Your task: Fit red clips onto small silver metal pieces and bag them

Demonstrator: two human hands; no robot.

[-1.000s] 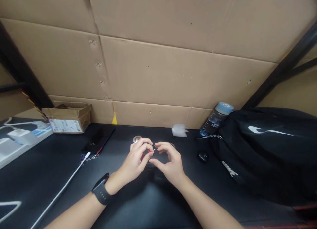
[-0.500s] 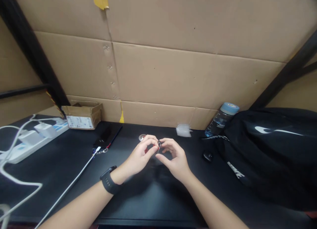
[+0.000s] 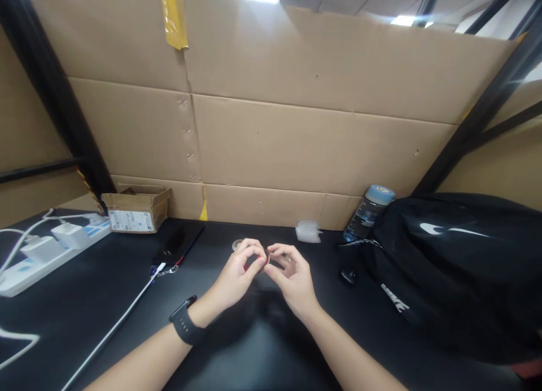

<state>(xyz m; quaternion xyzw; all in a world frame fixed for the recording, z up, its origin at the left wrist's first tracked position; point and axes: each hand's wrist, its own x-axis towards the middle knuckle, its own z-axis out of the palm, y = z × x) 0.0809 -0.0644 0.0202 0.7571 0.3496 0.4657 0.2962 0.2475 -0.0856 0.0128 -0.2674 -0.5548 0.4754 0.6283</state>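
Observation:
Over the middle of the black desk, a small red and dark object [image 3: 267, 256] with a shiny thin edge sits between both hands. Too little of it shows to tell its kind. My left hand [image 3: 236, 271], with a black watch [image 3: 186, 322] on the wrist, pinches it between thumb and fingers from the left. From the right, my right hand [image 3: 297, 281] curls its thumb and fingertips onto the same object's edge. The fingers hide most of it. Just behind my left hand lies a small pale ring-shaped thing [image 3: 236, 245], partly covered.
At left stand a white power strip [image 3: 91, 231] with plugs and a small cardboard box [image 3: 158, 213]. A dark phone [image 3: 173, 247] with a white cable [image 3: 122, 317] lies nearby. Rightward are a crumpled translucent wrapper [image 3: 308, 232], a water bottle [image 3: 359, 220], a small black item [image 3: 348, 276] and a black bag [image 3: 457, 278].
The camera has tilted up, bringing ceiling lights into view. My right thumb and fingertips have closed in on the small object; my left hand keeps its pinch.

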